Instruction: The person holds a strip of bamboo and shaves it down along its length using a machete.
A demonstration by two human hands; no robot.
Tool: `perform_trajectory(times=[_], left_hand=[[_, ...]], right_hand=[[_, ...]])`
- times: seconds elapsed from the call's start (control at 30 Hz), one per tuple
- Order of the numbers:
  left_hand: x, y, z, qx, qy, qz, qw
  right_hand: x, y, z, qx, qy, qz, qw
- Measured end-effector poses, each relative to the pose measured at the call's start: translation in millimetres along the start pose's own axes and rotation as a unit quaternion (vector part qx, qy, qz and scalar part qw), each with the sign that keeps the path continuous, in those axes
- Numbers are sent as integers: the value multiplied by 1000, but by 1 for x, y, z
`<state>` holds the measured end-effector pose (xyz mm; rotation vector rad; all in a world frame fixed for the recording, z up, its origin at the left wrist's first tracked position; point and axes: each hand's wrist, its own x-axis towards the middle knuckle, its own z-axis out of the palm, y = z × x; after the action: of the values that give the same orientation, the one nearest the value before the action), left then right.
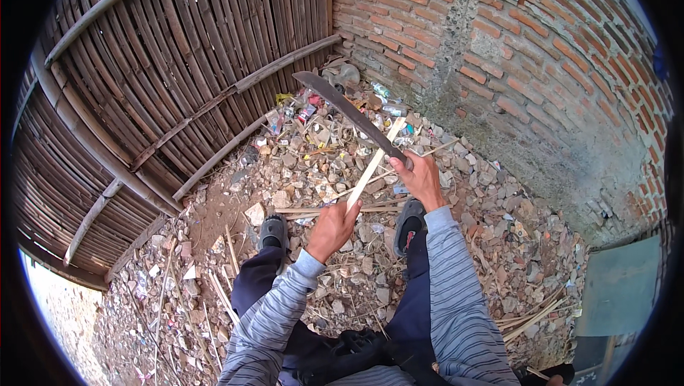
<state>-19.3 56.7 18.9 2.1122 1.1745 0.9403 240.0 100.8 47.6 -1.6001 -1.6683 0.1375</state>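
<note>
In front of me, my left hand (pixel 332 230) is closed round the lower end of a pale, flat bamboo strip (pixel 372 174), which slants up and to the right. A machete (pixel 352 117) with a long dark blade is gripped in my right hand (pixel 422 178). Its blade points to the far left and crosses over the strip near the strip's upper part. Whether blade and strip touch, I cannot tell. The machete's handle is mostly hidden by my fingers.
Rubble and litter (pixel 342 286) cover the ground, with thin sticks (pixel 224 298) at the left and more strips (pixel 531 320) at the lower right. A bamboo slat fence (pixel 192 51) rises at the left, a brick wall (pixel 513 65) at the right. My shoes (pixel 273 231) stand among the stones.
</note>
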Motion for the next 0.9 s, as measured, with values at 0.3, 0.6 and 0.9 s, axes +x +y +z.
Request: perform_trajectory(times=[0.3,0.6,0.9], left_hand=[[5,4,2,-39,-25,-50,998],[-3,5,2,-17,-27,-13,999],[0,-2,2,-47,-47,-42,997]], right_hand=[[-14,-6,11,-14,-53,-52,997],[15,32,-18,-11,11,46,999],[-2,11,2,-22,-45,-35,998]])
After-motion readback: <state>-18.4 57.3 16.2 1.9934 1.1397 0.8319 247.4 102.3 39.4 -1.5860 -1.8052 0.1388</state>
